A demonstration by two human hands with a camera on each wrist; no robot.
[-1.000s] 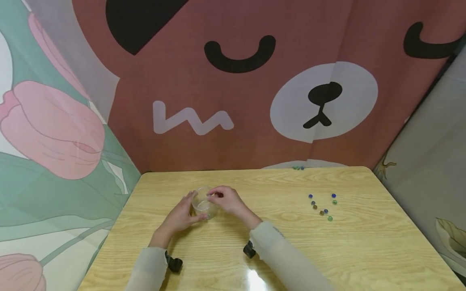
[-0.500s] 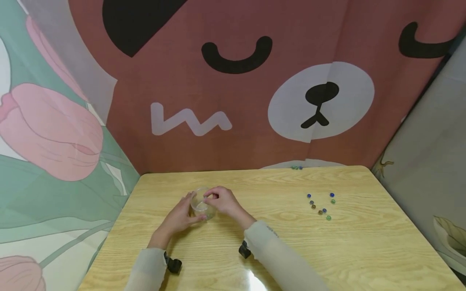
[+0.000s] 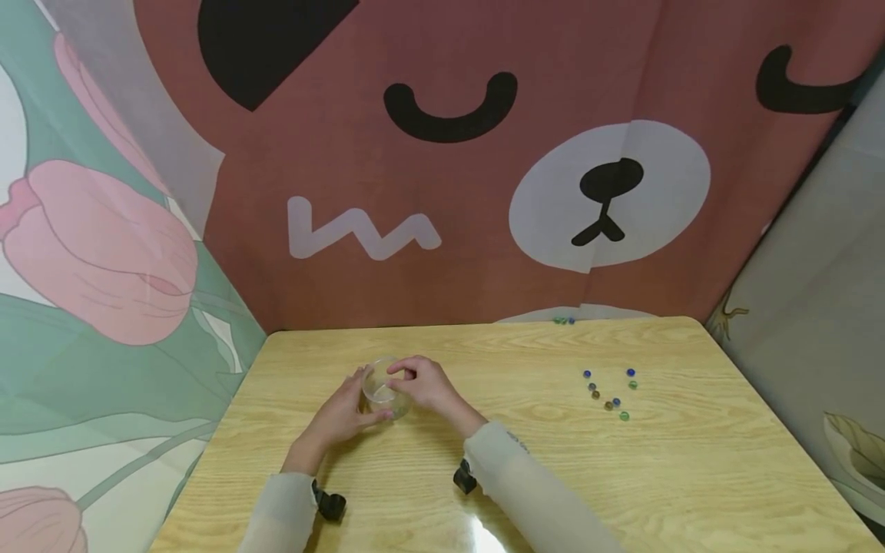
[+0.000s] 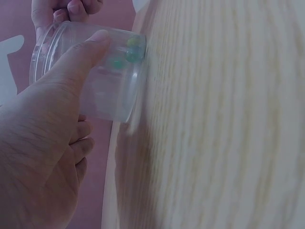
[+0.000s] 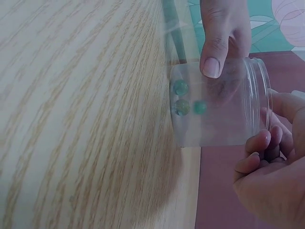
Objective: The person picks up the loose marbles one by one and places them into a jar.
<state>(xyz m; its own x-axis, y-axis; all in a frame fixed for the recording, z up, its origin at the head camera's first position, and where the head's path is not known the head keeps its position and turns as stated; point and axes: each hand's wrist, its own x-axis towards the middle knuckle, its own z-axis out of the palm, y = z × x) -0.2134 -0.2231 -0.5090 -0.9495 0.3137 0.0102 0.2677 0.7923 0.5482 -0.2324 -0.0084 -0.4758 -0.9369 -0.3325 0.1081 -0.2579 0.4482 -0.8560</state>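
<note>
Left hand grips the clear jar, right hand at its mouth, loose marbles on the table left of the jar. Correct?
Wrong side: the head view shows the loose marbles on the table to the right of the clear jar. The left hand grips it, with the right hand at its mouth.

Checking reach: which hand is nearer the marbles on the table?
Right. The right hand is at the cup, left of those marbles; the left hand grips the cup, farther left.

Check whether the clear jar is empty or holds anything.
Not empty: green marbles lie near the base of the clear jar, seen through its wall.
</note>
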